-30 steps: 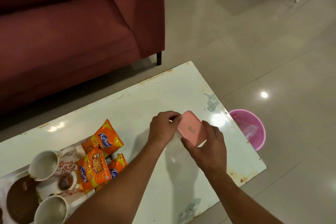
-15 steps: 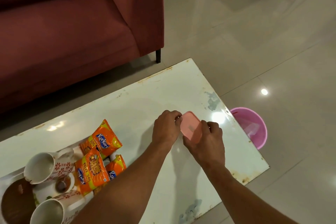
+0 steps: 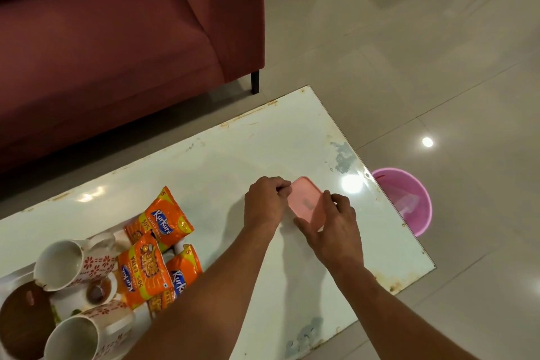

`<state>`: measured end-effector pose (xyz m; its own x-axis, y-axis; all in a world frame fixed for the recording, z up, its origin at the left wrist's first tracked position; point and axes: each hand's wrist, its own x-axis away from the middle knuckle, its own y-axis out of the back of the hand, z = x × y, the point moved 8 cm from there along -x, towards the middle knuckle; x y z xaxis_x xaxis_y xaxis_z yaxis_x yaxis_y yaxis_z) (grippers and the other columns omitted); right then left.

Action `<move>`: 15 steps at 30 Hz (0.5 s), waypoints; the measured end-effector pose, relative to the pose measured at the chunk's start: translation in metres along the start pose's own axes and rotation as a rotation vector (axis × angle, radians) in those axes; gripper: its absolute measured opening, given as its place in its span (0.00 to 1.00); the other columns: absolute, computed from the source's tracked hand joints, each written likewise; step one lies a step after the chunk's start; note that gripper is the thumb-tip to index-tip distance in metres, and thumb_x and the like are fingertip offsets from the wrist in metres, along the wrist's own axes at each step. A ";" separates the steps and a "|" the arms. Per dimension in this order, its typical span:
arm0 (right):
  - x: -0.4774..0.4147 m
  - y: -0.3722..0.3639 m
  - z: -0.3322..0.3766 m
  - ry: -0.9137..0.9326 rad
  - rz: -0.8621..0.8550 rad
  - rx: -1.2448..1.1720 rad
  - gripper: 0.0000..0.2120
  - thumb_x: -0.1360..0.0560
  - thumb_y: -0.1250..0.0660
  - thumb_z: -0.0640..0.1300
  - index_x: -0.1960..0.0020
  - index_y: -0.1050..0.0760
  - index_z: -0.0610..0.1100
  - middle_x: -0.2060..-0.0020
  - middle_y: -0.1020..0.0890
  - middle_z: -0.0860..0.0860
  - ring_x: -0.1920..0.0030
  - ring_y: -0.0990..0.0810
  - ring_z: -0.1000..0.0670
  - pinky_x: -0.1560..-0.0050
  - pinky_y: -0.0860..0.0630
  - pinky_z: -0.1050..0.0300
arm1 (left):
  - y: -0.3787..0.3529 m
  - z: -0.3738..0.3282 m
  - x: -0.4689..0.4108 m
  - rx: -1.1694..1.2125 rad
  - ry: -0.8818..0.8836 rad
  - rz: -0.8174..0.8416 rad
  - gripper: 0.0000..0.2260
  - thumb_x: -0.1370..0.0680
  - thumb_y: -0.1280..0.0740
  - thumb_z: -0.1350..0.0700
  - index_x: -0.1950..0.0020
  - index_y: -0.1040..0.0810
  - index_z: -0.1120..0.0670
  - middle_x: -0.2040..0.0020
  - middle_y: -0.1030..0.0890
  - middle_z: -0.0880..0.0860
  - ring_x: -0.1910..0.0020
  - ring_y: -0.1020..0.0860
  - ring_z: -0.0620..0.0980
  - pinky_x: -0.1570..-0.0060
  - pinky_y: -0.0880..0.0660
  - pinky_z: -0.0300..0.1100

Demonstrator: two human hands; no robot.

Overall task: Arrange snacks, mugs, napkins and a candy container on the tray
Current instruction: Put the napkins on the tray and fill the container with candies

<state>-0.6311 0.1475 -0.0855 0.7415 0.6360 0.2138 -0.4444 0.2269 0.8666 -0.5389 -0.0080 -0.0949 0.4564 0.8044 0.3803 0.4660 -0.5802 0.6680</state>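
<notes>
Both hands are closed around the pink candy container near the right end of the white counter. The left hand pinches its left edge with curled fingers. The right hand grips its near right side, thumb under the near edge. To the left, three orange snack packets lie beside two flowered mugs on the tray. A pink bucket stands on the floor, right of the counter.
</notes>
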 end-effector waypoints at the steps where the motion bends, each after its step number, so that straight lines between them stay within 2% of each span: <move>1: -0.001 0.000 0.000 -0.002 0.000 -0.023 0.41 0.28 0.27 0.61 0.24 0.35 0.40 0.31 0.28 0.44 0.35 0.28 0.40 0.42 0.23 0.47 | 0.000 0.001 -0.001 0.023 0.022 0.003 0.07 0.21 0.30 0.53 0.45 0.14 0.49 0.47 0.14 0.47 0.46 0.18 0.49 0.50 0.29 0.36; 4: -0.002 0.000 -0.003 -0.012 0.010 -0.064 0.41 0.29 0.25 0.58 0.25 0.33 0.38 0.34 0.25 0.41 0.37 0.26 0.38 0.41 0.24 0.46 | 0.000 0.000 0.000 0.036 0.051 0.029 0.08 0.21 0.29 0.52 0.44 0.13 0.50 0.46 0.13 0.48 0.44 0.17 0.50 0.46 0.27 0.38; 7: 0.002 0.002 0.002 -0.039 0.001 -0.060 0.38 0.31 0.23 0.59 0.29 0.30 0.41 0.38 0.23 0.42 0.41 0.23 0.38 0.45 0.22 0.47 | 0.001 -0.005 0.003 -0.040 0.007 0.048 0.09 0.20 0.31 0.54 0.43 0.14 0.51 0.44 0.14 0.51 0.43 0.17 0.52 0.45 0.27 0.38; 11: 0.021 -0.011 0.034 -0.031 -0.010 -0.064 0.38 0.35 0.22 0.63 0.34 0.29 0.44 0.44 0.22 0.46 0.46 0.22 0.42 0.50 0.22 0.51 | 0.028 0.003 0.002 -0.270 -0.104 0.063 0.09 0.19 0.35 0.57 0.46 0.14 0.52 0.48 0.14 0.54 0.48 0.17 0.56 0.52 0.27 0.39; 13: 0.035 -0.026 0.055 -0.039 0.018 -0.094 0.39 0.36 0.22 0.65 0.34 0.29 0.45 0.45 0.23 0.47 0.46 0.23 0.43 0.50 0.24 0.52 | 0.050 0.019 0.005 -0.369 -0.131 0.119 0.09 0.20 0.35 0.57 0.46 0.14 0.53 0.48 0.15 0.55 0.47 0.18 0.57 0.50 0.23 0.44; 15: 0.048 -0.043 0.076 -0.048 0.057 -0.120 0.39 0.36 0.23 0.66 0.34 0.29 0.45 0.44 0.24 0.47 0.46 0.23 0.44 0.50 0.24 0.53 | 0.071 0.034 0.009 -0.493 -0.165 0.162 0.10 0.19 0.35 0.57 0.44 0.15 0.52 0.46 0.16 0.55 0.46 0.19 0.56 0.49 0.24 0.46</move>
<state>-0.5386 0.1124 -0.0781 0.7351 0.6152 0.2849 -0.5412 0.2795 0.7931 -0.4757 -0.0459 -0.0661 0.6245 0.6559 0.4240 -0.0128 -0.5343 0.8452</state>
